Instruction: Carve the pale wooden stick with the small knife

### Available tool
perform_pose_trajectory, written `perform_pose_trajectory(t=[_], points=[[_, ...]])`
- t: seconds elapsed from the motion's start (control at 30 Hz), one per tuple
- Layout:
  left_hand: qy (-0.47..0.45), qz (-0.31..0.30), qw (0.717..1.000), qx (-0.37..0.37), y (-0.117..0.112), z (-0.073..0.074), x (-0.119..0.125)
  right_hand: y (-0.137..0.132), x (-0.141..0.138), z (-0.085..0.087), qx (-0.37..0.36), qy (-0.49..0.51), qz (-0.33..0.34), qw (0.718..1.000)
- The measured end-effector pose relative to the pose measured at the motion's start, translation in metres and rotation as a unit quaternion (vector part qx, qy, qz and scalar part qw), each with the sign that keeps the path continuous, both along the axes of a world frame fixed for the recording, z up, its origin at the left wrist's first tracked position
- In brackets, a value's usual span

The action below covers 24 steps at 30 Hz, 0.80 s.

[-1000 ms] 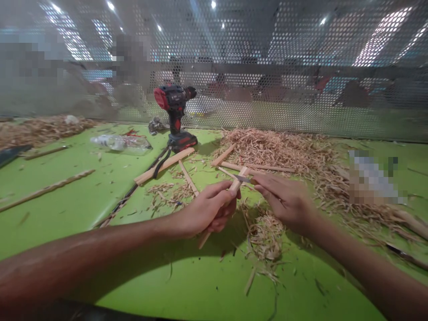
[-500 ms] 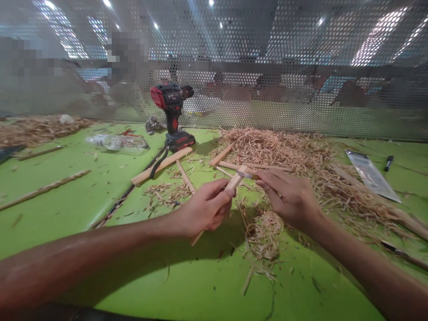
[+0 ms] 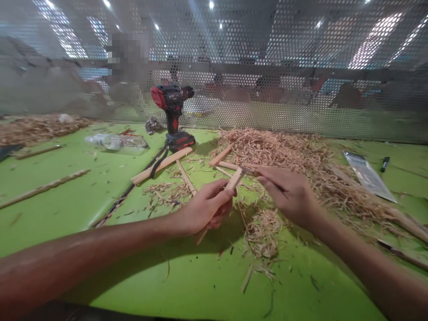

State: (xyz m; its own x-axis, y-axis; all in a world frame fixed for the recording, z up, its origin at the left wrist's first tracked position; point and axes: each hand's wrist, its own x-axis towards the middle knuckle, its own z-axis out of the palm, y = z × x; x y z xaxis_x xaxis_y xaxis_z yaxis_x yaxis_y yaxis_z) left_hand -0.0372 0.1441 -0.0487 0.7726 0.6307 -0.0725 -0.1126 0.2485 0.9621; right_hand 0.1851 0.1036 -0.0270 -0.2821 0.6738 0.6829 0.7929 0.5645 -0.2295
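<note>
My left hand (image 3: pixel 209 207) is closed round a pale wooden stick (image 3: pixel 235 179), whose squared upper end sticks out past the thumb and whose lower end shows beneath the fingers. In my right hand (image 3: pixel 289 191) is a carving knife (image 3: pixel 248 171), its short metal blade at the upper end of the stick. The fingers hide most of the knife's handle. Curled wood shavings (image 3: pixel 265 232) lie on the green table (image 3: pixel 140 285) below both hands.
A cordless drill (image 3: pixel 172 116) stands upright behind my left hand, beside a flat wooden strip (image 3: pixel 163 165). A large heap of shavings (image 3: pixel 274 147) spreads along the perforated screen (image 3: pixel 234 80). Rightward lie a plastic packet (image 3: pixel 369 176), a black marker (image 3: pixel 385 164) and another knife (image 3: pixel 397 252).
The stick in my left hand has turned slightly and its lower end has shifted. My right hand and the knife have moved a little to the right, toward the stick's tip.
</note>
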Motion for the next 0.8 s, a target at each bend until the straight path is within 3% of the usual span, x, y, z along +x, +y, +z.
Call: perform_pose_trajectory(t=[0.17,0.4,0.6,0.73,0.8], points=[[0.015,0.005,1.0,0.008,-0.005,0.002,0.0,0.0,-0.008,-0.009,0.015,-0.045,0.021,0.999],[0.076,0.047,0.993,0.073,-0.006,0.002,0.002,0.0,-0.002,-0.006,0.013,-0.067,0.009,0.998],[0.081,0.033,0.992,0.089,-0.006,0.005,0.0,0.002,0.0,-0.009,0.019,-0.078,-0.005,0.997],[0.105,0.01,0.989,0.1,-0.015,0.009,-0.003,0.017,0.034,-0.014,0.009,-0.025,-0.048,0.998],[0.115,-0.024,0.987,0.113,-0.02,0.011,-0.004,0.028,0.063,-0.013,0.058,0.018,-0.106,0.993]])
